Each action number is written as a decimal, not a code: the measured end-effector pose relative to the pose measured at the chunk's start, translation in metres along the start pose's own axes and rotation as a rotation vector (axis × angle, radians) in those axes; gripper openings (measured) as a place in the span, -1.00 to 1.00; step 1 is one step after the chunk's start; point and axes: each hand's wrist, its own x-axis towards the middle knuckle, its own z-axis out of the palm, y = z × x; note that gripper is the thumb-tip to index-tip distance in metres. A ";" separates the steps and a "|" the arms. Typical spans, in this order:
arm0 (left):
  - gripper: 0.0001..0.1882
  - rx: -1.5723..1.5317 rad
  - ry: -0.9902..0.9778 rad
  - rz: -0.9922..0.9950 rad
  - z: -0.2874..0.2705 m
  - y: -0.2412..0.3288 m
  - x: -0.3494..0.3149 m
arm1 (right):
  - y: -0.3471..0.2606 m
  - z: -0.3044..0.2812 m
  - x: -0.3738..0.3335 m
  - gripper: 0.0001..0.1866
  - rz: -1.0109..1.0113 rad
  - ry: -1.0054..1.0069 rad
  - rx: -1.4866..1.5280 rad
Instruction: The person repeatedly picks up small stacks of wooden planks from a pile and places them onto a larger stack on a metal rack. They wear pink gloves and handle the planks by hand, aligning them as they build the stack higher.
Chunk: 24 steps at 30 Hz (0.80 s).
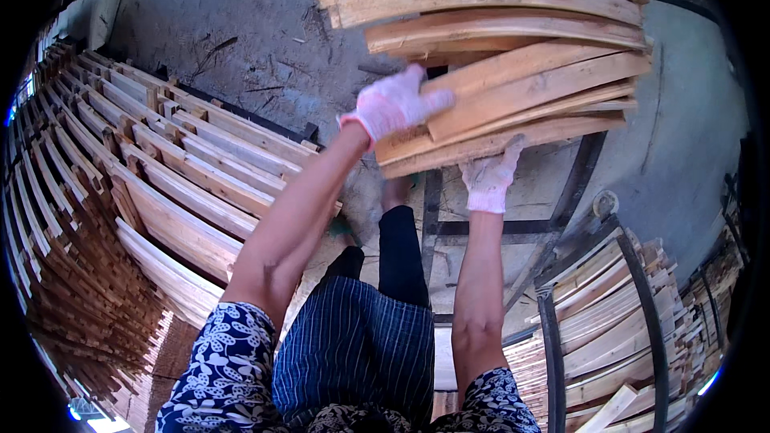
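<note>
Several wooden boards [529, 90], left hand [397, 104] spread at ends, right hand [490, 178] gripping near edge

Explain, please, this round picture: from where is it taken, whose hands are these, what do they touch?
No machine is here: a person works with two gloved hands. The only picture comes from a wide fisheye camera on the person's head, looking down, so straight edges bend. The left hand touches the left end of a pile of wooden boards; the right hand is at the near edge. How firmly they grip is unclear. A dark metal frame shows nearer the person. More boards are stacked at left.
</note>
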 end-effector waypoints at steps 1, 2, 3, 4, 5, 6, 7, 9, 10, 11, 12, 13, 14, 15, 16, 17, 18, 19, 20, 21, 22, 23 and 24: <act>-0.06 0.047 -0.039 -0.017 0.011 0.006 -0.009 | -0.002 -0.005 -0.012 0.11 -0.033 -0.057 0.009; -0.09 0.038 -0.076 0.018 0.025 0.001 -0.013 | -0.005 -0.012 -0.024 0.04 -0.050 -0.021 -0.039; -0.13 0.006 -0.116 0.073 0.041 -0.011 -0.018 | -0.006 -0.020 -0.035 -0.02 -0.061 0.015 -0.087; -0.16 -0.032 -0.214 0.079 0.049 -0.007 -0.034 | -0.011 -0.031 -0.050 -0.08 -0.074 0.065 -0.129; -0.05 -0.016 -0.238 0.084 0.066 -0.002 -0.051 | -0.026 -0.040 -0.068 -0.16 -0.090 0.057 -0.139; -0.04 -0.048 -0.308 0.075 0.073 0.009 -0.075 | -0.035 -0.051 -0.089 -0.23 -0.103 0.064 -0.141; 0.01 -0.025 -0.420 0.028 0.080 0.017 -0.093 | -0.042 -0.054 -0.109 -0.23 -0.104 0.058 -0.210; 0.14 -0.223 -0.506 0.045 0.086 0.026 -0.103 | -0.050 -0.052 -0.143 -0.22 -0.116 0.058 -0.343; 0.22 -0.445 -0.481 0.106 0.089 0.026 -0.099 | -0.045 -0.046 -0.148 -0.24 -0.076 0.076 -0.291; 0.30 -0.667 -0.459 0.166 0.093 0.026 -0.093 | -0.036 -0.037 -0.151 -0.25 -0.037 0.095 -0.237; 0.34 -0.501 -0.451 0.178 0.086 0.027 -0.081 | -0.024 -0.026 -0.150 -0.26 0.013 0.091 -0.179; 0.31 -0.322 -0.440 0.110 0.088 0.028 -0.086 | -0.016 -0.022 -0.150 -0.27 0.052 0.103 -0.103; 0.28 -0.140 -0.425 0.042 0.083 0.037 -0.093 | -0.008 -0.022 -0.145 -0.28 0.092 0.115 -0.024; 0.25 -0.127 -0.426 0.036 0.078 0.043 -0.097 | -0.002 -0.022 -0.141 -0.28 0.136 0.130 0.054; 0.22 -0.115 -0.427 0.029 0.072 0.050 -0.102 | 0.003 -0.024 -0.142 -0.28 0.102 0.139 -0.010; 0.20 -0.107 -0.411 0.019 0.065 0.053 -0.109 | 0.009 -0.024 -0.148 -0.27 0.071 0.132 -0.078; 0.19 -0.088 -0.379 0.030 0.068 0.049 -0.122 | 0.011 -0.016 -0.162 -0.27 0.039 0.133 -0.149; 0.18 -0.073 -0.345 0.040 0.078 0.042 -0.138 | 0.009 -0.010 -0.179 -0.29 0.052 0.140 -0.139; 0.17 -0.062 -0.316 0.056 0.087 0.039 -0.154 | 0.002 0.001 -0.201 -0.32 0.060 0.152 -0.134; 0.16 -0.105 -0.314 0.039 0.090 0.038 -0.170 | 0.004 -0.007 -0.214 -0.31 0.054 0.137 -0.153; 0.16 -0.154 -0.308 0.022 0.093 0.037 -0.187 | 0.004 -0.017 -0.226 -0.31 0.050 0.119 -0.178; 0.15 -0.205 -0.298 -0.002 0.097 0.033 -0.208 | 0.008 -0.028 -0.238 -0.29 0.010 0.102 -0.212; 0.15 -0.429 -0.273 0.078 0.122 0.004 -0.221 | 0.017 -0.035 -0.253 -0.26 -0.023 0.075 -0.259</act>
